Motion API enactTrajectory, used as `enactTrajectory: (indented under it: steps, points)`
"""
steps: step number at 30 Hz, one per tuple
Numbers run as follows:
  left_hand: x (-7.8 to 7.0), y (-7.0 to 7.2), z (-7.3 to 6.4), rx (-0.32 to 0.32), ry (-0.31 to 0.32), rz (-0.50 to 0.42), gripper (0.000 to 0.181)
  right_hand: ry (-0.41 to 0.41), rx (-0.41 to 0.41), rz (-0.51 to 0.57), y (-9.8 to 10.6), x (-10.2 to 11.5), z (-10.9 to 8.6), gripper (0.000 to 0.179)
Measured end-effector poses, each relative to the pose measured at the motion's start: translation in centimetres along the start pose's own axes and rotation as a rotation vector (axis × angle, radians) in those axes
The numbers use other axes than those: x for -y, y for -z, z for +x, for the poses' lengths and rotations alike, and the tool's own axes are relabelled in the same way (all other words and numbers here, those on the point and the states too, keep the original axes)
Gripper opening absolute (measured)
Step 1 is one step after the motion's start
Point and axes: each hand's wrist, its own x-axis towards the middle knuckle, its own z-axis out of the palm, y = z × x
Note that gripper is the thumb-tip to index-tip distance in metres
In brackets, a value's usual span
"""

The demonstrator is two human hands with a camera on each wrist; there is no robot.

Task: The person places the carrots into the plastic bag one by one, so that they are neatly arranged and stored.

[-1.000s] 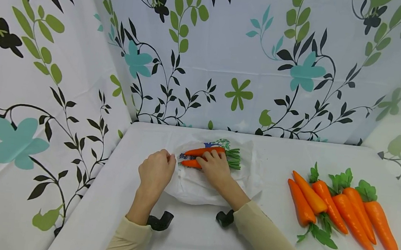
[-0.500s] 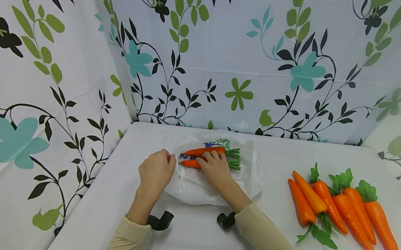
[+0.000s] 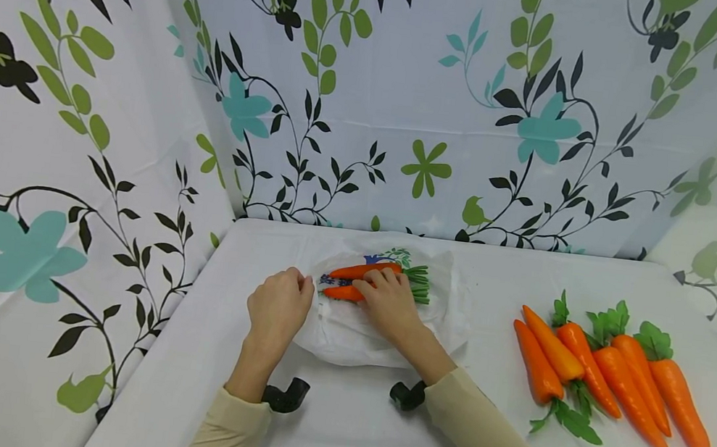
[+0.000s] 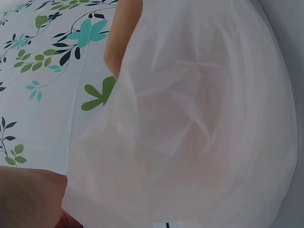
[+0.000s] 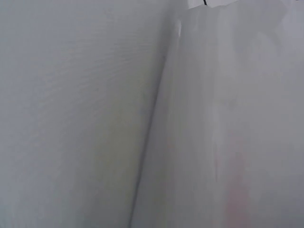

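A white plastic bag (image 3: 347, 335) with a blue and green print lies in the middle of the table. Two carrots show at its opening: an upper carrot (image 3: 353, 271) and a lower carrot (image 3: 342, 292), with green stalks (image 3: 419, 282) at the right. My left hand (image 3: 280, 305) pinches the bag's left edge, its fingers curled. In the left wrist view the bag (image 4: 190, 118) stands up as a thin wall beside that hand. My right hand (image 3: 389, 304) reaches over the bag's near side and grips the lower carrot with bent fingers; its fingertips are partly hidden.
Several larger orange carrots (image 3: 627, 375) with leafy tops lie in a group at the table's right. Patterned curtains (image 3: 357, 107) hang behind and at the sides. A black wrist mount (image 3: 288, 395) sits under the left wrist, another black mount (image 3: 407, 396) under the right.
My right hand has shifted very slightly to the right, and its knuckles have risen a little. The left hand and the bag have stayed in place.
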Motion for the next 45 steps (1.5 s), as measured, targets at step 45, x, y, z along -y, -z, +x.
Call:
enactTrajectory:
  steps: [45]
  points:
    - [-0.1,-0.1,0.0,0.020,0.009,0.000,0.025,-0.051,-0.089,0.071,5.8,-1.9,-3.5,0.035]
